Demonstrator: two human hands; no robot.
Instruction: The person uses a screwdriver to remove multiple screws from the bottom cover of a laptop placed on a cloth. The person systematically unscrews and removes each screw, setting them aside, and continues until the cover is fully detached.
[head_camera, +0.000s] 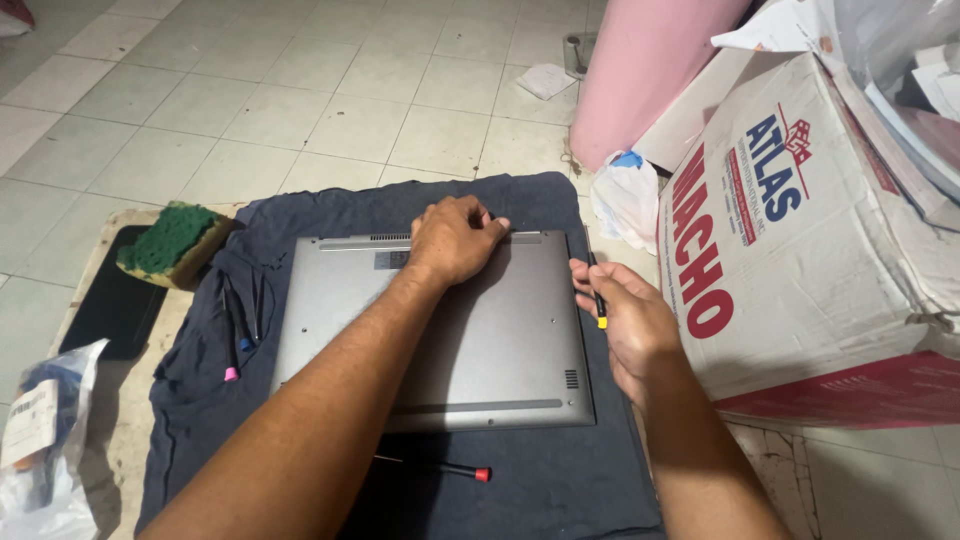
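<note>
Laptop (470, 335), grey and lying bottom side up, sits on a dark blue cloth (560, 480) spread over the tiled floor. From the head view, I see my left hand (455, 238) curled and pressing down on the far edge of its base, fingertips at the hinge side. My right hand (625, 320) hovers just beside the right edge, pinching a slim black screwdriver with a yellow end (597, 295) between thumb and fingers. Two more drivers (238, 325), pink-tipped and blue-tipped, lie on the cloth to the left, and a red-capped one (445, 467) lies near the front edge. A green sponge (172, 242) rests at the far left; a printed cardboard box (800, 260) stands to the right.
</note>
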